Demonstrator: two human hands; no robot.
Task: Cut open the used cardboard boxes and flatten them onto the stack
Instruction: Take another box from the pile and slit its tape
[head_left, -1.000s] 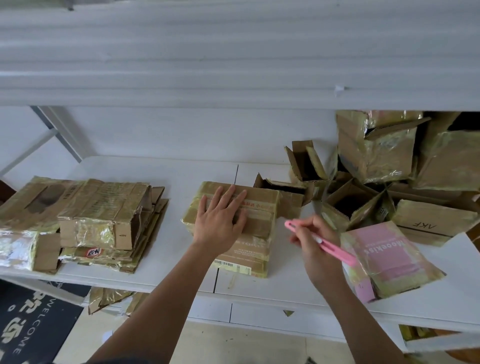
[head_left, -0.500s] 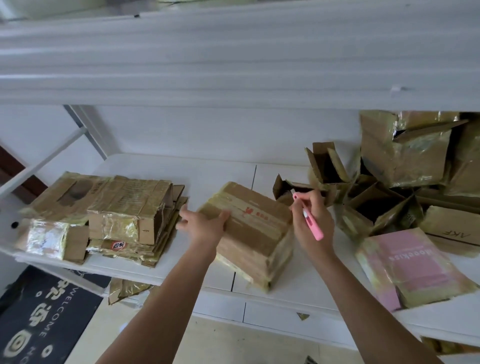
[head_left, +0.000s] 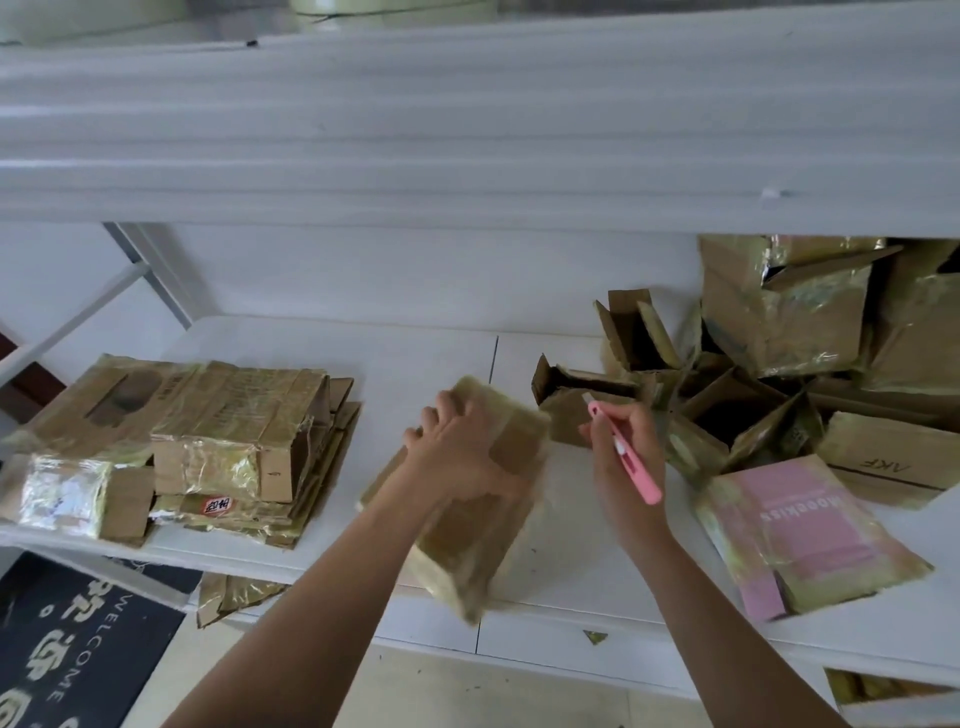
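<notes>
Left hand (head_left: 460, 457) fingers curl over a tape-glossed rectangular cardboard box (head_left: 483, 499); right hand (head_left: 626, 462) fingers pinch a slim pink cutter (head_left: 623, 454).

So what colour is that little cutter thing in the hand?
Pink. The cutter, held in the right hand, shows clearly in the head view.

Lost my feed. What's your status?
Left hand grips taped box, tilted on shelf. Right hand holds pink cutter, blade clear. Nothing blocking.
</notes>
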